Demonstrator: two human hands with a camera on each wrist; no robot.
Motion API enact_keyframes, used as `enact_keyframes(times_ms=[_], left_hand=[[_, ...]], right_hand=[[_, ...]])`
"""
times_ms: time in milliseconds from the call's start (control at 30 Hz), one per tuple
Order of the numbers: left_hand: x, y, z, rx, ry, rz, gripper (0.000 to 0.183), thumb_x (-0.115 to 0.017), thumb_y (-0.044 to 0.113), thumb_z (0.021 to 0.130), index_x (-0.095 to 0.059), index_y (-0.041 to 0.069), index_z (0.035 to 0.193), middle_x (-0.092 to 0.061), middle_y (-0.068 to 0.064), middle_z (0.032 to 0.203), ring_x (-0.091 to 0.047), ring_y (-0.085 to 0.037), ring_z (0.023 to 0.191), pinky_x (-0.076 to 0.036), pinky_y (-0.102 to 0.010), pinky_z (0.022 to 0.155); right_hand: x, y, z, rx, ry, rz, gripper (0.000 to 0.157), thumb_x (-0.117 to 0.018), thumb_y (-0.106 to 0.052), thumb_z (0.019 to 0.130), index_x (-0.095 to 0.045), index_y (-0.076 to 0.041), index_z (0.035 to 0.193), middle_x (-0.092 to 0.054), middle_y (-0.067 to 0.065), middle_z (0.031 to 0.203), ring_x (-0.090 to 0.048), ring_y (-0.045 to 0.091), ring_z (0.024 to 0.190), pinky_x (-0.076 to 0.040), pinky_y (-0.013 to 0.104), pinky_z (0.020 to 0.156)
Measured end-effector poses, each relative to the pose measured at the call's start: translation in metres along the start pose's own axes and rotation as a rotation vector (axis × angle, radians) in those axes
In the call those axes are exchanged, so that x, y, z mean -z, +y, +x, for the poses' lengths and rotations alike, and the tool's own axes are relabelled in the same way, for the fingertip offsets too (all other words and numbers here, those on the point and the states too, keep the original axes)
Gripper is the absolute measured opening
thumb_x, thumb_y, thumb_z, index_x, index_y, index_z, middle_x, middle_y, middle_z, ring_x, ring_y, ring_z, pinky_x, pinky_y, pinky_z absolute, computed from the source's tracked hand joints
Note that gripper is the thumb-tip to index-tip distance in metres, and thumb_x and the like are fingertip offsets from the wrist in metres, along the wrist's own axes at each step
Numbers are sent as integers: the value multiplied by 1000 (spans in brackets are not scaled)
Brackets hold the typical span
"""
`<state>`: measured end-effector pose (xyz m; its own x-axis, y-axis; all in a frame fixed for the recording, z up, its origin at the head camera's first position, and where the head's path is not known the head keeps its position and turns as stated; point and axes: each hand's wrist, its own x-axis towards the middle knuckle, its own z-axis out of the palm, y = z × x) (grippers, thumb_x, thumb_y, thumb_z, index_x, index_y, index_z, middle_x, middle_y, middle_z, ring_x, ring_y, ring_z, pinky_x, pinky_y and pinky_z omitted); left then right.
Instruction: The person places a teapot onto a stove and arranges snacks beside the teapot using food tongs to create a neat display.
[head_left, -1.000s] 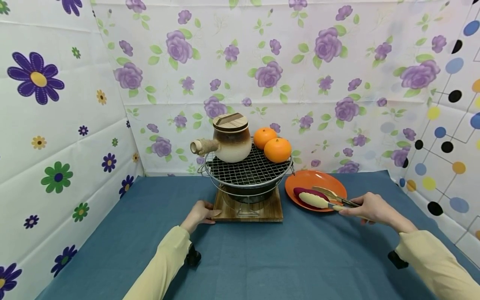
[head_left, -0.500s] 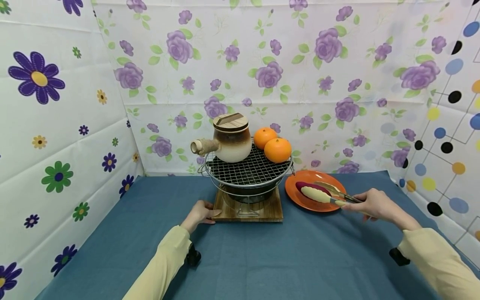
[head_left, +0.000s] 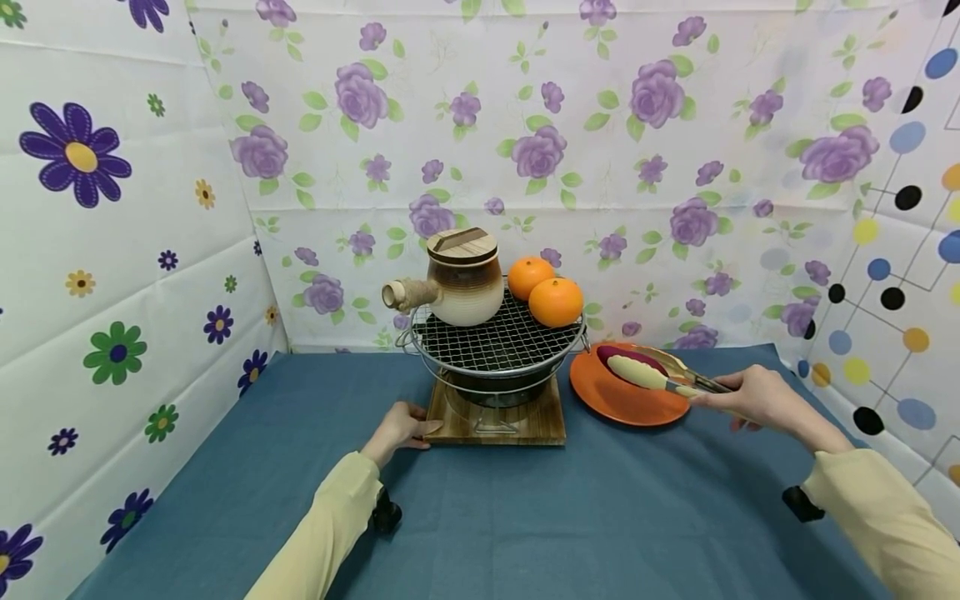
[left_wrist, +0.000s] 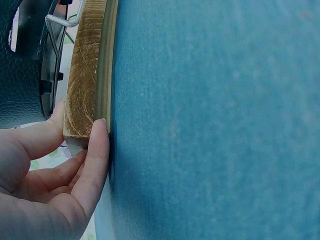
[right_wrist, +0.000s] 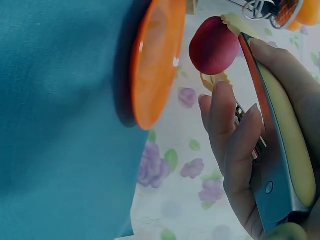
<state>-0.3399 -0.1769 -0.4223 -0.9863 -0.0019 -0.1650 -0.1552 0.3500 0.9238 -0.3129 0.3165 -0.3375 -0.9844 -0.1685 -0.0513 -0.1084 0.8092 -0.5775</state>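
Observation:
My right hand grips a pair of tongs with cream tips. Between the tips is a dark red, elongated sweet potato, its rounded end showing in the right wrist view. It hangs above an orange plate, apart from it. My left hand pinches the corner of a wooden board, thumb on the top face and a fingertip against the lower edge. On the board stands a round grill with a wire mesh top.
A clay pot with a wooden lid and a side handle sits on the mesh at left. Two oranges rest at its right back. Blue cloth covers the table, and patterned sheets wall it in.
The right hand has moved up and to the right, lifting the tongs and the sweet potato from the plate. My left hand stays on the board.

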Motion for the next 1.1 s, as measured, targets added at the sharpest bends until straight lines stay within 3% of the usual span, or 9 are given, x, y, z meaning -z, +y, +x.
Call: enact_keyframes(times_ms=[767,1100], left_hand=[[0,-1,0,-5,5,-19,46,-65,0,83,-42,-22,116,-46,-31,106,-57,-35,82,-55,-36,62],[0,-3,1,-11,1,-9,45,-65,0,83,-43,-21,116,-45,-31,109,-58,-32,78,-55,-35,61]], right_hand=[[33,-21,-5,-19,34,16,93,-64,-57,74,-37,10,132,-64,7,70,-61,23,61,-51,35,53],[45,-29,-7,27,91,21,90,-64,-57,74,-40,9,132,-65,6,76,-61,23,62,-52,35,52]])
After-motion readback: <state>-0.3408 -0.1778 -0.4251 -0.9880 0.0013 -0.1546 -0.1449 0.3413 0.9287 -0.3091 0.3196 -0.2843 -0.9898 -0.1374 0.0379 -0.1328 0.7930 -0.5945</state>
